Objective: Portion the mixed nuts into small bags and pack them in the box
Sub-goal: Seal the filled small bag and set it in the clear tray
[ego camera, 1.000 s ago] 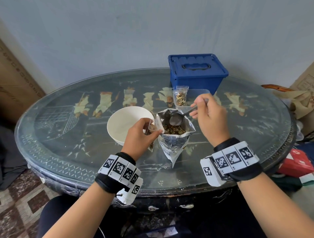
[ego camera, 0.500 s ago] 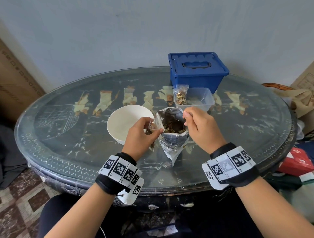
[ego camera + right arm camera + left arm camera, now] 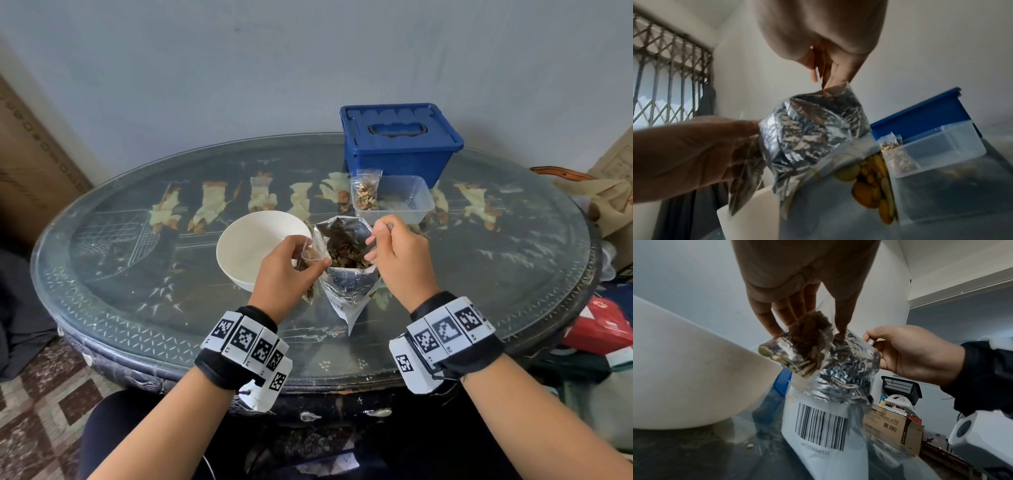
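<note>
A silver foil pouch [image 3: 346,284] of mixed nuts stands open at the table's middle, its barcode side [image 3: 820,431] facing me. My left hand [image 3: 308,262] pinches a small clear bag [image 3: 803,350] partly filled with nuts, held right against the pouch's left rim. My right hand [image 3: 373,245] grips a metal spoon [image 3: 818,78] whose bowl is down inside the pouch, hidden among the nuts. Behind it, a clear plastic container [image 3: 411,202] holds one filled small bag [image 3: 365,193]. The blue box [image 3: 400,147] at the back has its lid on.
An empty white bowl [image 3: 253,246] sits just left of my left hand. The oval glass-topped table [image 3: 137,274] has bare room to the left and right. Cardboard boxes and clutter [image 3: 603,329] lie off the table's right edge.
My right hand came down and left with the spoon, from above the pouch into its mouth. The left hand and small bag stayed put.
</note>
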